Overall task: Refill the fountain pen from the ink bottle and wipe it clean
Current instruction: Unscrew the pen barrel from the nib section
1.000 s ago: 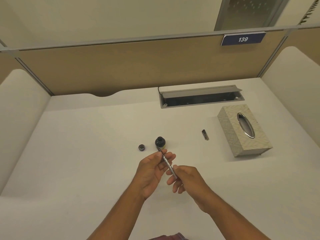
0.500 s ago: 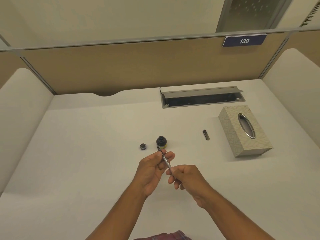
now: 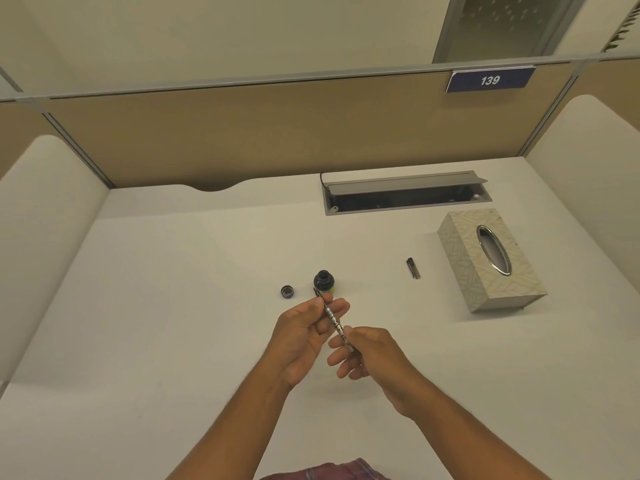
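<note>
My left hand (image 3: 304, 336) pinches the front part of the silver fountain pen (image 3: 333, 317) between thumb and fingers, with the dark nib end pointing up toward the ink bottle. My right hand (image 3: 370, 351) pinches the pen's rear end. The small dark ink bottle (image 3: 323, 281) stands open on the white desk just beyond the nib. Its round black cap (image 3: 287, 291) lies to the bottle's left. A dark pen cap (image 3: 413, 268) lies on the desk to the right.
A patterned tissue box (image 3: 485, 261) with an oval metal slot sits at the right. Behind it, a grey cable hatch (image 3: 405, 194) stands open in the desk. Tan partition walls and white side panels enclose the desk (image 3: 173, 306).
Both hands keep their hold on the pen in nearly the same place; the right-hand fingers have shifted slightly on the rear end.
</note>
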`<move>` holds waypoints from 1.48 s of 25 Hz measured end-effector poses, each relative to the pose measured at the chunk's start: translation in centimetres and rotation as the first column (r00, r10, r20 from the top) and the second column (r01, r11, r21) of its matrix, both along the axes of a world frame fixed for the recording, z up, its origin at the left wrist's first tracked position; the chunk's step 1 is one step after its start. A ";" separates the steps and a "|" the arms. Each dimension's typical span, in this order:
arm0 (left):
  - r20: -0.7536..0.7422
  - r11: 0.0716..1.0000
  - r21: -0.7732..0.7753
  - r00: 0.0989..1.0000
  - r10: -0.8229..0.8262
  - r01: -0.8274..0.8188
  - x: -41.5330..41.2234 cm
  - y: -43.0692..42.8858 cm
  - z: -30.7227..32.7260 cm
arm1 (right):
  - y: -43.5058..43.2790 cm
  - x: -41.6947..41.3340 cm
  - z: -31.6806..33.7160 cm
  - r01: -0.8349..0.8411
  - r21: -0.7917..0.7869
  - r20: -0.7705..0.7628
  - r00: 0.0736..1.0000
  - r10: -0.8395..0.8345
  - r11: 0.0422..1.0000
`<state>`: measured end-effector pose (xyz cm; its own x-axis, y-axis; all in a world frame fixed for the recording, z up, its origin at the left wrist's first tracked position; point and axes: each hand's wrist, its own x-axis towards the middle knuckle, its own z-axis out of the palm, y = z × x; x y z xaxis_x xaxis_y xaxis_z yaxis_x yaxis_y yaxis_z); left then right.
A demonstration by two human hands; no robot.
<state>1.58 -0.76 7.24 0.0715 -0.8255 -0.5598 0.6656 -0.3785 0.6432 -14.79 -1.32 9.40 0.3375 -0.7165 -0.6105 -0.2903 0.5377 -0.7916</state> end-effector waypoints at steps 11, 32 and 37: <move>0.010 1.000 0.001 1.000 -0.022 0.022 -0.1 0.2 -0.2 | 0.1 -0.3 -0.2 0.070 -0.058 -0.028 0.997 -0.072 0.996; 0.033 1.000 -0.003 0.999 -0.031 0.031 0.0 0.0 -0.5 | -0.3 0.0 -0.2 0.015 0.038 0.001 1.000 -0.015 0.999; 0.027 1.000 0.005 0.999 -0.020 0.020 0.1 0.1 -0.6 | -0.1 -0.1 -0.2 0.012 -0.013 0.002 1.000 -0.012 1.000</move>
<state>1.66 -0.66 6.68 0.0701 -0.8243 -0.5618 0.6400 -0.3948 0.6592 -14.91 -1.45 9.19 0.3300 -0.7285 -0.6004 -0.2826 0.5306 -0.7991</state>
